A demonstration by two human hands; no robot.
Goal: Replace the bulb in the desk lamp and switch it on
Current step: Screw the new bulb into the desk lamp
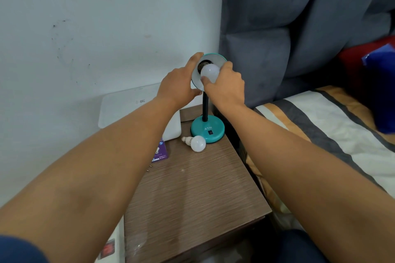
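Note:
A teal desk lamp stands at the back of a brown bedside table (192, 194), its round base (207, 129) carrying a black switch. The shade (212, 57) tilts toward me. My left hand (178, 86) grips the shade's left rim. My right hand (224, 85) holds a white bulb (210, 72) at the dark socket inside the shade. Whether the bulb's thread sits in the socket I cannot tell. A second white bulb (196, 142) lies on its side on the table, just left of the base.
A white box (128, 109) sits to the left against the wall, with a purple bulb package (160, 151) in front of it. A grey padded headboard (288, 38) and a striped bed (320, 126) border the table on the right.

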